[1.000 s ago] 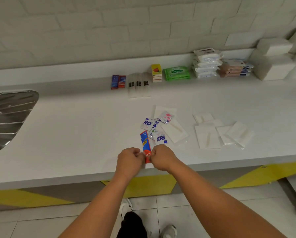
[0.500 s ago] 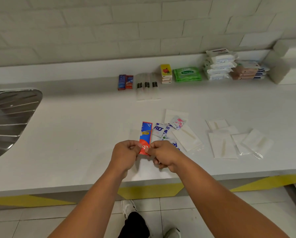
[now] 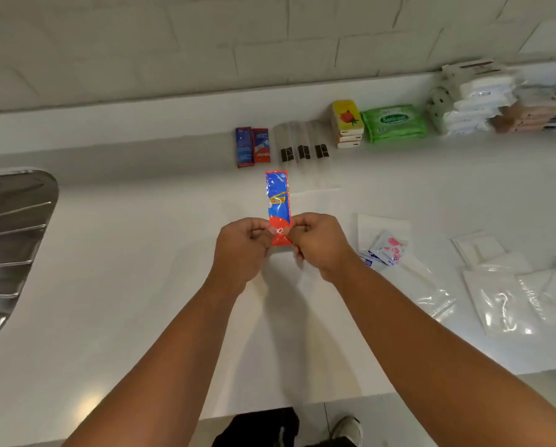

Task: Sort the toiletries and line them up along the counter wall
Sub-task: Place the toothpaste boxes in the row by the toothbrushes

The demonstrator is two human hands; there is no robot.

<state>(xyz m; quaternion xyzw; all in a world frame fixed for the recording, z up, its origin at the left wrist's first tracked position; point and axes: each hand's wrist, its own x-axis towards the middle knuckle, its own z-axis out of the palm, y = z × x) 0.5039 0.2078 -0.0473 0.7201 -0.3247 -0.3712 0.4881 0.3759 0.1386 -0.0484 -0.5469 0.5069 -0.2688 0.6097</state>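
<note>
Both forearms reach out over the smooth, glossy white counter [image 3: 125, 285]. The left hand [image 3: 242, 245] and right hand [image 3: 318, 243] sit close together, fingers curled, each pinching one side edge of a long, narrow foil sachet [image 3: 278, 201] at its red near end. Its crinkled blue part points away toward the wall; whether it touches the counter cannot be told

To the right of the hands lies a loose heap of small flat sachets [image 3: 386, 250], white with blue and pink print. Further right are flat, shiny clear plastic packets [image 3: 502, 304], some overlapping. At the left edge is the ribbed steel draining board [image 3: 12, 233] of a sink

Along the far side, against the wall, stands a row. From the left:
- two red and blue sachets [image 3: 253, 146] side by side
- three clear sleeves [image 3: 304, 146] with black labels
- a stack of small boxes [image 3: 347, 124] with a yellow top
- a soft green pack of wipes [image 3: 394, 122]
- a pile of white soft packs [image 3: 473, 101]
- a blurred pile of pinkish packs [image 3: 528, 119]

Behind the row rises a wall of white-painted brick [image 3: 205, 43]
</note>
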